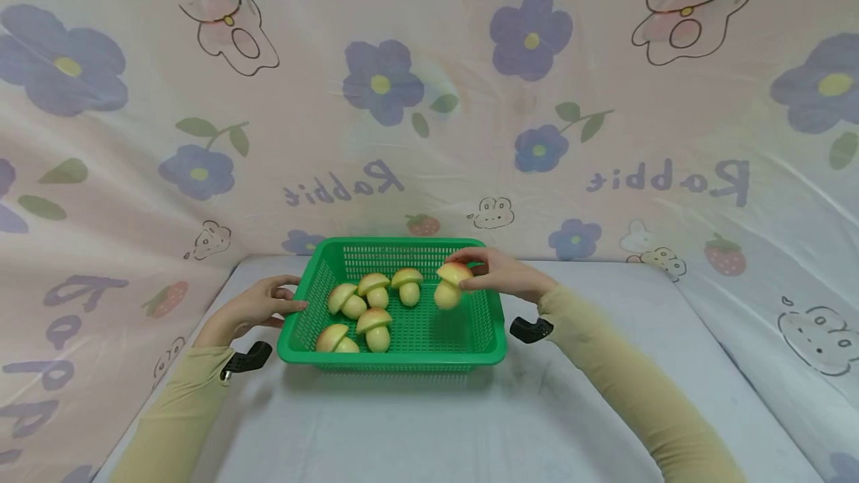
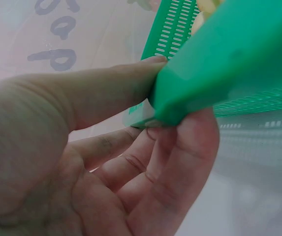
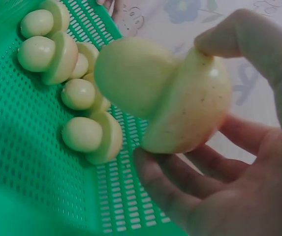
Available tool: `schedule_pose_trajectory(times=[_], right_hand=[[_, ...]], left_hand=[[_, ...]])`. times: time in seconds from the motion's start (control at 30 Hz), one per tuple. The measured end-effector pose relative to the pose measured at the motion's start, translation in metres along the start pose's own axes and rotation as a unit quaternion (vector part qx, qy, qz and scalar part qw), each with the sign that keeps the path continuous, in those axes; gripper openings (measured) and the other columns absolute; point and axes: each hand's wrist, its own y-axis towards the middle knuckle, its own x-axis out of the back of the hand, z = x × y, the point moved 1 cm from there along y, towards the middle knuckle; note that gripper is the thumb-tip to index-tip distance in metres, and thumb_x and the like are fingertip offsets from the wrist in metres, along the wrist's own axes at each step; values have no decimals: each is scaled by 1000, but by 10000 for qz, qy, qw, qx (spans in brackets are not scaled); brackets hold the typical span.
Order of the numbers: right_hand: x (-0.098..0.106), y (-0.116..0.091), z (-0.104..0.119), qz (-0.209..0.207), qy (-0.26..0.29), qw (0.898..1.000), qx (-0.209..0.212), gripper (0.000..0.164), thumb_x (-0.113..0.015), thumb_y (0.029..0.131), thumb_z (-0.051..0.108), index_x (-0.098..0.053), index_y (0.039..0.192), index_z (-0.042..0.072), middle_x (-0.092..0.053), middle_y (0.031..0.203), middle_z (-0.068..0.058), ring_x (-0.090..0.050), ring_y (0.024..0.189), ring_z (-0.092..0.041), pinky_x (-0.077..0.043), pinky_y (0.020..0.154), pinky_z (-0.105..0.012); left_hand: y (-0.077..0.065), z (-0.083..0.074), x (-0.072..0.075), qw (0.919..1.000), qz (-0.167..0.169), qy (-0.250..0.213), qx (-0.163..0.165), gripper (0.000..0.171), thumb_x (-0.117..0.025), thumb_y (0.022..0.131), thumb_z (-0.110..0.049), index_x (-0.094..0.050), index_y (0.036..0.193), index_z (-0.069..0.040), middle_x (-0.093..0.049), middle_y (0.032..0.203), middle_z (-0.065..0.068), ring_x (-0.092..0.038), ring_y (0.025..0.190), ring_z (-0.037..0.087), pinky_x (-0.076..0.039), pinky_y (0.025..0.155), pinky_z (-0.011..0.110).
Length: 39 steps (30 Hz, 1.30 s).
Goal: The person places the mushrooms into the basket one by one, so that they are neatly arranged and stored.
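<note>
My left hand grips the left rim of a green plastic basket, thumb on top and fingers curled beneath, as the left wrist view shows. In my right hand a toy mushroom is pinched by its cap between thumb and fingers, over the right part of the basket. Its cap is yellow with a reddish top and small dark specks, the stem pale and rounded, pointing down in the head view. Several like mushrooms lie in the left and middle of the basket; the right wrist view shows their stems.
The basket stands on a white-covered table. Behind it hangs a pale cloth printed with flowers and rabbits, reaching round the sides. A black wrist device sits at the right wrist and another at the left.
</note>
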Motion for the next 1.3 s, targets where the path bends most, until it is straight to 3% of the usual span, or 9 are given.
schedule_pose_trajectory(times=[0.2, 0.4, 0.57, 0.7, 0.9, 1.3], right_hand=[[-14, 19, 6, 442, -78, 9987, -254, 50, -65, 82, 23, -47, 127, 12, -49, 121, 0, -51, 105, -19, -44, 84, -37], [-24, 38, 4, 558, -344, 9973, -337, 48, -65, 81, 21, -48, 125, 10, -51, 117, -2, -49, 106, -21, -47, 80, -35], [-33, 52, -10, 628, -200, 9962, -564, 43, -67, 80, 18, -52, 119, 9, -54, 112, -4, -50, 100, -23, -47, 76, -45], [-40, 57, -17, 701, -189, 9946, -744, 41, -67, 79, 18, -54, 117, 8, -55, 109, -5, -52, 94, -20, -45, 78, -49], [-48, 62, -17, 743, -395, 9918, -966, 39, -68, 79, 18, -55, 114, 6, -55, 106, -8, -54, 84, -16, -49, 74, -41], [-65, 68, -19, 807, -592, 9828, -1550, 41, -68, 79, 22, -54, 115, 8, -54, 105, -5, -54, 90, -16, -49, 76, -38]], left_hand=[[0, -1, 0, 10000, 17, -26, 10, 70, -63, 83, -25, -24, 136, -4, -50, 100, 17, -59, 82, 27, -51, 69, 39], [0, -2, -1, 10000, 31, -17, 25, 69, -63, 83, -25, -24, 136, -3, -51, 99, 17, -59, 82, 27, -51, 69, 39], [1, -2, -1, 10000, 29, -17, 24, 69, -63, 83, -25, -24, 136, -4, -52, 99, 17, -59, 83, 27, -51, 69, 39], [-1, -3, -1, 10000, 29, 0, 21, 70, -64, 83, -26, -24, 136, -4, -51, 98, 17, -59, 83, 26, -51, 70, 39], [-1, -3, -1, 10000, 26, 6, 34, 70, -64, 82, -26, -24, 136, -3, -51, 100, 18, -59, 83, 27, -51, 70, 39], [-3, -4, -1, 10000, 38, 7, 11, 70, -64, 83, -26, -25, 136, -3, -51, 100, 18, -59, 83, 27, -51, 71, 39]])
